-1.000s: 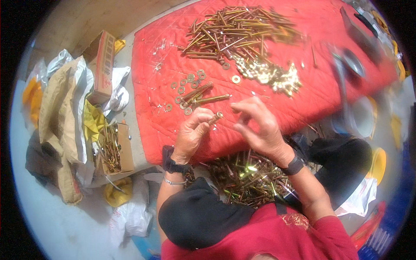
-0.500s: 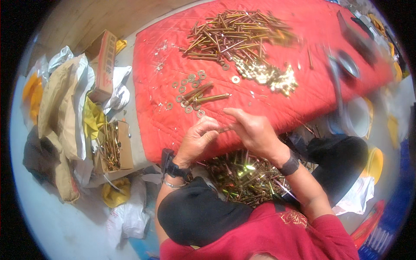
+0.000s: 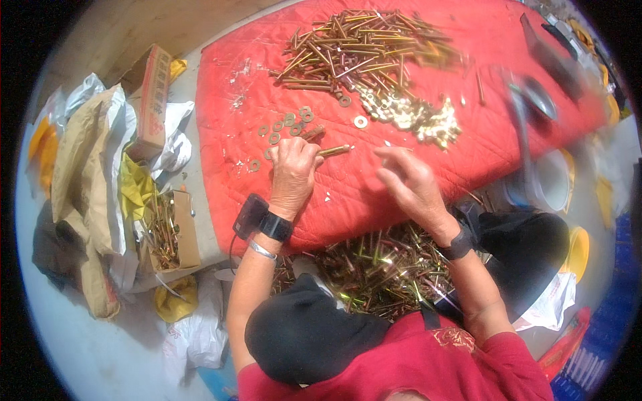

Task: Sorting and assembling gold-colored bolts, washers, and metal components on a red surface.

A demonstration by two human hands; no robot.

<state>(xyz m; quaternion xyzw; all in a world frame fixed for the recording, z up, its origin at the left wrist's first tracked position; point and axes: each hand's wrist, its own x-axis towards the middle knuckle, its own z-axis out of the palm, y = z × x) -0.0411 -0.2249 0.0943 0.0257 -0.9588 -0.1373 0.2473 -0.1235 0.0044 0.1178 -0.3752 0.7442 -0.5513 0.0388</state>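
Note:
My left hand [image 3: 294,170] is palm down over a small group of long brass-coloured bolts [image 3: 334,151] and flat washers [image 3: 289,119] on the red quilted cover [image 3: 261,200]. Its fingers curl downward, close together, and what they hold, if anything, is hidden beneath them. To the right, my right hand [image 3: 413,187] hovers over the cover's near edge. Its thumb and forefinger stand apart, with nothing visible between them. Farther back lies a big heap of long bolts [image 3: 368,50], with a spread of shiny nuts [image 3: 408,115] in front of it.
More bolts [image 3: 381,267] are heaped below the cover's near edge, between my legs. At the left stand an open carton of bolts [image 3: 186,230], paper sacks [image 3: 87,160] and a long cardboard box [image 3: 152,100]. A white bucket [image 3: 552,180] is at the right.
My hands were together at the cover's near edge, around a thin piece. They have parted: the left went up and left onto the bolts and washers, the right shifted slightly right.

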